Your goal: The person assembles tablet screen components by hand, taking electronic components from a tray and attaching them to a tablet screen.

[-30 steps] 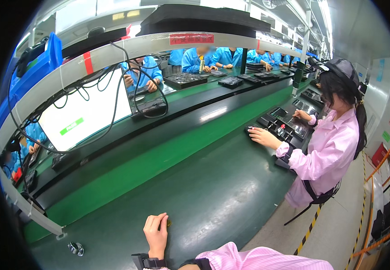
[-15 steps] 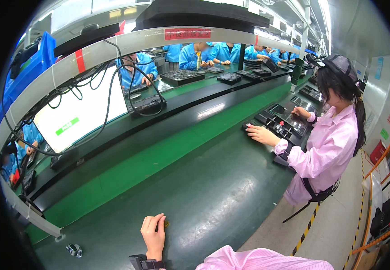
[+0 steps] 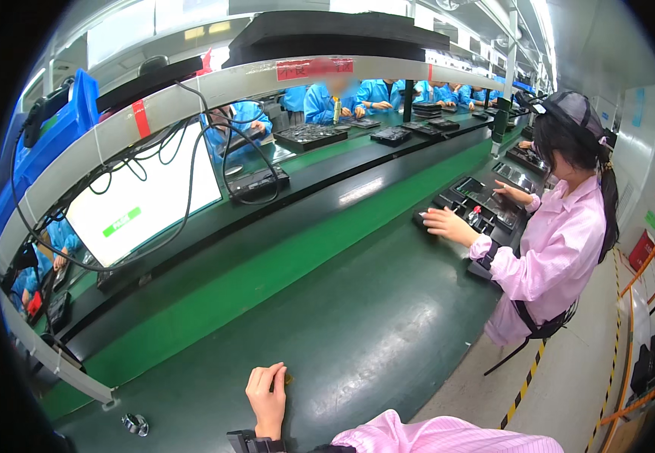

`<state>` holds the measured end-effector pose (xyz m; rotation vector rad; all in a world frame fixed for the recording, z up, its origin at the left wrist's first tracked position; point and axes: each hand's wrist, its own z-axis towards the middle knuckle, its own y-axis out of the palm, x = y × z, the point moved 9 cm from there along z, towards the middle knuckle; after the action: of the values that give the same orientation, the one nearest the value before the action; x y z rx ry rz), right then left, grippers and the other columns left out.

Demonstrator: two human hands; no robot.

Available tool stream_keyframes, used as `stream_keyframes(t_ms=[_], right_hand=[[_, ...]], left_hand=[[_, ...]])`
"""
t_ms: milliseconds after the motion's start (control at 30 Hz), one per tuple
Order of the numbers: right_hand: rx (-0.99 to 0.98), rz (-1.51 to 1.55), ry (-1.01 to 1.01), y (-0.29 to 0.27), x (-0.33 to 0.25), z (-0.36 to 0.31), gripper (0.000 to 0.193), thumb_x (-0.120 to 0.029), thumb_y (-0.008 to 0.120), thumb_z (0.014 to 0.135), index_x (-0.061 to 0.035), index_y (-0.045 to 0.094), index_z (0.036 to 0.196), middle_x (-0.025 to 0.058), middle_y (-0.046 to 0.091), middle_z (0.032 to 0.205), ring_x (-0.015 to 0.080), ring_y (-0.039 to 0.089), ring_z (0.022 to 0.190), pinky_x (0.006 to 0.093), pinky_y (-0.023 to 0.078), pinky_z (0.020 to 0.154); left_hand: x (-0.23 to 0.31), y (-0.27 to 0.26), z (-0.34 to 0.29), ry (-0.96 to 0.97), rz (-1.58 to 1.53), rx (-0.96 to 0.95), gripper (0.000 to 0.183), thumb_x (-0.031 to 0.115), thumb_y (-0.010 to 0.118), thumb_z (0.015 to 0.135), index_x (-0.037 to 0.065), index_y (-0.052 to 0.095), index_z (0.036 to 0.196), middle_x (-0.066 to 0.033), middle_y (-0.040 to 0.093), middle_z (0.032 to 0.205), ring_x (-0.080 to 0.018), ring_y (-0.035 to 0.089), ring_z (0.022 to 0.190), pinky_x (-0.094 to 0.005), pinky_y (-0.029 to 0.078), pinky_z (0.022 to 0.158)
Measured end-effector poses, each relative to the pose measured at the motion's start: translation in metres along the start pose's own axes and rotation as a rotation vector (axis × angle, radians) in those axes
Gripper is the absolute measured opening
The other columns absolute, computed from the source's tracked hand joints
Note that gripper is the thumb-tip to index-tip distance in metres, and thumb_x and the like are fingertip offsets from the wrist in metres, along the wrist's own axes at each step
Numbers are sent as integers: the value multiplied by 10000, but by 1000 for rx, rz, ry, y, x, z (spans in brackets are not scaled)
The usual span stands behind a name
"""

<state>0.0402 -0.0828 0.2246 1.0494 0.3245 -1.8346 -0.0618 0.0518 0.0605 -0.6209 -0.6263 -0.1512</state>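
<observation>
My left hand (image 3: 267, 400) rests on the dark green bench (image 3: 214, 377), a black band (image 3: 255, 442) round its wrist. Its fingers and thumb are pressed together in a pinch at the tabletop. A small yellowish-brown bit (image 3: 289, 379) shows beside the fingertips; whether they grip it I cannot make out. Pink striped cloth (image 3: 448, 436) of my clothing fills the lower edge, and my right hand is out of sight. To the left lies a small shiny metal thing (image 3: 135, 424).
On the right a co-worker (image 3: 561, 226) in pink sits with both hands at a black fixture (image 3: 474, 204). A lit screen (image 3: 146, 196) hangs with loose cables under the grey shelf rail (image 3: 237, 66). Workers in blue line the far side. A post foot (image 3: 104, 396) stands left.
The whole picture has shifted slightly right and down. My left hand keeps its pinch at the same spot on the bench. The co-worker's hands stay at the fixture.
</observation>
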Motion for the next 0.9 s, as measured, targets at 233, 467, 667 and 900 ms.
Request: stream_keyframes(t_ms=[233, 467, 667, 900], right_hand=[[62, 130, 15, -12, 18, -13, 48, -43, 611, 866, -14, 603, 904, 86, 606, 886, 228, 548, 868, 330, 422, 715], [137, 280, 2, -21, 36, -29, 57, -47, 606, 869, -11, 602, 913, 86, 608, 893, 229, 549, 875, 331, 423, 719], [156, 396, -19, -27, 50, -34, 65, -50, 601, 871, -9, 602, 921, 85, 609, 900, 231, 549, 881, 332, 424, 722], [183, 558, -16, -24, 67, -42, 74, -54, 597, 873, -6, 601, 930, 84, 611, 907, 233, 550, 888, 334, 425, 726]], left_hand=[[0, -2, 2, 22, -9, 28, 76, -1, 685, 768, 1, 662, 840, -97, 579, 712, -247, 542, 640, -338, 435, 574], [-2, -2, 6, -4, -21, 5, 68, -15, 667, 778, -4, 647, 842, -94, 587, 726, -247, 542, 657, -343, 430, 591], [-2, 2, 5, -2, -30, 11, 69, -16, 669, 778, -5, 646, 842, -92, 590, 724, -245, 545, 654, -341, 434, 590], [-5, -6, 7, 2, -15, 18, 76, -9, 677, 770, -1, 648, 840, -87, 577, 711, -240, 534, 644, -338, 426, 578]])
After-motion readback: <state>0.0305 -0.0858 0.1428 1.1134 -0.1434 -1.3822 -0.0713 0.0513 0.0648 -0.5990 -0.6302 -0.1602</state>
